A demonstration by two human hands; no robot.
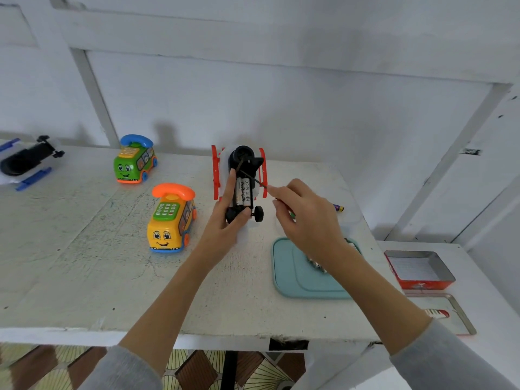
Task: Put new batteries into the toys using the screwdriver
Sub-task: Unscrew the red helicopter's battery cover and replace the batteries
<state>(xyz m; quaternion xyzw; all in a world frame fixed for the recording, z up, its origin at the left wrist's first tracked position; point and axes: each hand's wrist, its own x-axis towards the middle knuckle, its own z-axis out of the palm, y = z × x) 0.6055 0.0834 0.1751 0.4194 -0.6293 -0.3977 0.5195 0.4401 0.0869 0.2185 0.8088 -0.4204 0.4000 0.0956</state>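
Head view: left hand [228, 218] round upturned toy [242, 175], right hand [306, 218] round screwdriver [254, 180].

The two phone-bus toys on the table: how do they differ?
The green bus has a blue handset and stands farther back; the yellow bus has an orange handset and stands nearer. The green bus has a yellow keypad, the yellow bus a green one. Both stand upright, untouched, faces toward the camera.

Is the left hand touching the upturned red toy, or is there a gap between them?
Touching. The head view shows the left hand gripping the red toy, one of its fingers lying along the batteries.
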